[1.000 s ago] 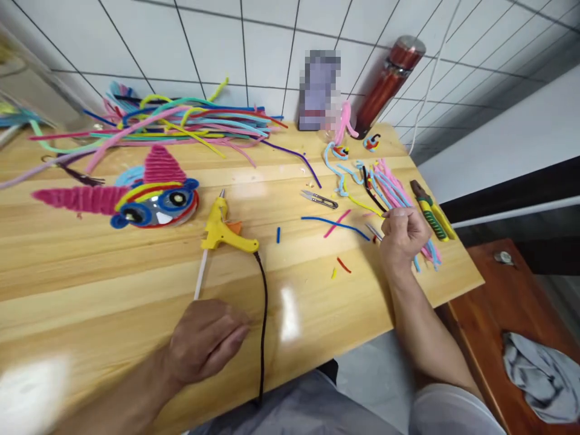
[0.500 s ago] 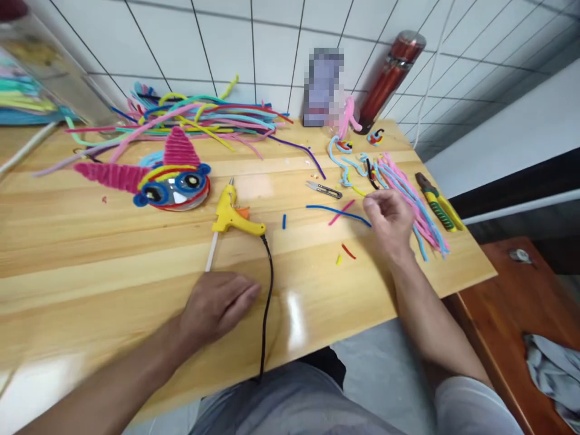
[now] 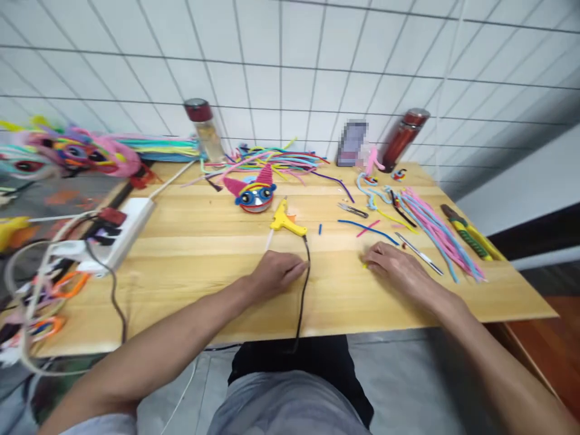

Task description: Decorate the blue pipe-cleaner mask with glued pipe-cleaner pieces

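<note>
Nearest to me, the black cord (image 3: 302, 308) runs from the glue gun (image 3: 286, 222) to the near edge of the table (image 3: 203, 241). My left hand (image 3: 278, 270) lies beside this cord, its fingers curled almost closed, and I see nothing held in it; I cannot tell if the thumb touches the cord. My right hand (image 3: 390, 260) is low over the table, with bent fingers close together, and the tips are at a small yellow piece (image 3: 365, 266). Whether they grip it, I cannot tell.

The glue gun lies on its side just beyond my left hand, around the middle of the table. It is yellow, with an orange trigger, the nozzle toward the far edge, and a white glue stick (image 3: 269, 239) comes out from its back. Right of it are a short blue bit (image 3: 320, 229) and a long blue stem (image 3: 378, 231) crossing a pink one. The pen (image 3: 419, 254) is beyond my right hand, and the pliers (image 3: 469, 232) are by the right edge.

Farther, the toy (image 3: 256, 196) shows pink ears, blue-ringed eyes and a red mouth line. Behind it, a pile of coloured stems (image 3: 272, 158) lies along the far edge.
</note>
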`<action>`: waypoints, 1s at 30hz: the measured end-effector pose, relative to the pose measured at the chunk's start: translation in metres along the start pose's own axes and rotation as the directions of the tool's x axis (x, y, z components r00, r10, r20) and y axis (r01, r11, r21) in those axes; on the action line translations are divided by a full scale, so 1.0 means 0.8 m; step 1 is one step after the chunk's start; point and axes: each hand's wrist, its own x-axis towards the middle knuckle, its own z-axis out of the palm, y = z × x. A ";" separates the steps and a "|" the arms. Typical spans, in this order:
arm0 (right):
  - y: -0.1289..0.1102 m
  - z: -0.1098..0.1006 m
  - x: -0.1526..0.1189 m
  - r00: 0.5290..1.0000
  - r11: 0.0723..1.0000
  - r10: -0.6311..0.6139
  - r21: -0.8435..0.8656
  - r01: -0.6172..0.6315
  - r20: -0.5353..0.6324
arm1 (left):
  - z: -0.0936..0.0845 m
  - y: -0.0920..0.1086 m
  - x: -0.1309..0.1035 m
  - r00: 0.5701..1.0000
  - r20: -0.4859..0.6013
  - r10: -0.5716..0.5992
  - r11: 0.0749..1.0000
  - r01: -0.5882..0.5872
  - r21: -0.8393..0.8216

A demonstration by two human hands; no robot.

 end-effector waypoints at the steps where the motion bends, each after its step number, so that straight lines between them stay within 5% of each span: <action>1: 0.002 0.007 0.002 1.000 1.000 -0.006 0.010 0.006 0.005 | 0.001 -0.002 0.000 1.000 -0.007 -0.012 1.000 0.012 -0.005; 6: 0.005 0.015 0.016 0.999 0.997 0.040 0.074 -0.038 -0.024 | 0.002 -0.010 -0.001 0.990 -0.091 -0.110 0.993 0.105 -0.055; 10: -0.007 -0.001 0.031 0.972 0.961 0.175 0.241 -0.134 -0.159 | -0.005 -0.015 0.002 0.916 -0.257 -0.308 0.936 0.244 -0.252; 14: -0.040 -0.009 0.062 0.940 0.856 0.287 0.489 -0.166 -0.183 | -0.020 -0.025 0.011 0.733 -0.448 -0.512 0.834 0.301 -0.462; 18: -0.084 -0.005 0.106 0.924 0.653 0.343 0.751 -0.103 -0.171 | -0.033 -0.040 0.021 0.518 -0.622 -0.587 0.796 0.229 -0.560; 20: -0.099 -0.005 0.125 0.926 0.574 0.343 0.815 -0.076 -0.155 | -0.038 -0.045 0.024 0.462 -0.654 -0.599 0.792 0.220 -0.569; 24: -0.096 -0.010 0.144 0.934 0.543 0.328 0.837 -0.063 -0.142 | -0.041 -0.044 0.030 0.497 -0.602 -0.625 0.767 0.249 -0.591; 30: -0.036 -0.021 0.134 0.929 0.619 0.355 0.770 -0.151 -0.103 | -0.036 -0.022 0.043 0.607 -0.442 -0.661 0.707 0.304 -0.639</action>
